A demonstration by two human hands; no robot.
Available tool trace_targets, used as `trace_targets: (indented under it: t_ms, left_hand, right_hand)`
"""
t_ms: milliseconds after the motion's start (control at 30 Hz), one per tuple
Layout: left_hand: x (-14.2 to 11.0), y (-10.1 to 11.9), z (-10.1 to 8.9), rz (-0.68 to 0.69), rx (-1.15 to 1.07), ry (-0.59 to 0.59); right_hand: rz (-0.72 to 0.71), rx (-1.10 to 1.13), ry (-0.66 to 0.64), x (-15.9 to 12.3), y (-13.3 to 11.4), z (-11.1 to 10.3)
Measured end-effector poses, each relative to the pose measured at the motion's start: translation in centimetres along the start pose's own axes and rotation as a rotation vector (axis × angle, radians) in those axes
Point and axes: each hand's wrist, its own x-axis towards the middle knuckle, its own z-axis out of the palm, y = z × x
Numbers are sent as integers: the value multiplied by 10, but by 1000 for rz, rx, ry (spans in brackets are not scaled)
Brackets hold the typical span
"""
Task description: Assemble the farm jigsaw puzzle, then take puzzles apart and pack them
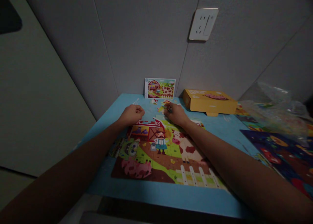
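A farm jigsaw puzzle (pixel 156 159), largely joined, lies on the light blue table, showing a barn, a farmer, a cow and a pig. My left hand (pixel 132 115) rests just beyond its barn edge, fingers curled closed; whatever they may hold is hidden. Beyond the puzzle's upper edge, my right hand (pixel 176 114) has its fingers pinched around a small, dark puzzle piece (pixel 170 109), only partly visible. Loose puzzle pieces (pixel 160 109) lie beside the right fingertips. Another loose piece (pixel 154 101) sits farther back. My right forearm covers part of the puzzle's right side.
A reference picture card (pixel 161 88) leans against the wall behind the table (pixel 146 194). To its right lies a yellow box (pixel 210 102). Clear plastic bags (pixel 276 110) and a dark printed puzzle (pixel 276 152) are at far right. A wall socket (pixel 203 24) is above.
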Motion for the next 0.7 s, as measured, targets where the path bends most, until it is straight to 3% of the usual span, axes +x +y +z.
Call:
trace_targets:
  t_ms: [200, 367, 500, 600, 700]
  left_hand:
    - [-1, 2, 0, 17, 67, 7]
    - [-1, 3, -2, 51, 113, 12]
    - [-5, 7, -2, 178, 5, 67]
    - [-10, 13, -1, 264, -141, 8]
    - [-15, 18, -1, 265, -201, -83]
  right_hand:
    - [95, 195, 3, 6, 6, 1]
    - [-6, 307, 2, 1, 4, -4]
    - [-81, 476, 20, -2, 1, -4]
    - [-141, 618, -51, -5, -2, -2]
    - [-169, 664, -137, -6, -5, 0]
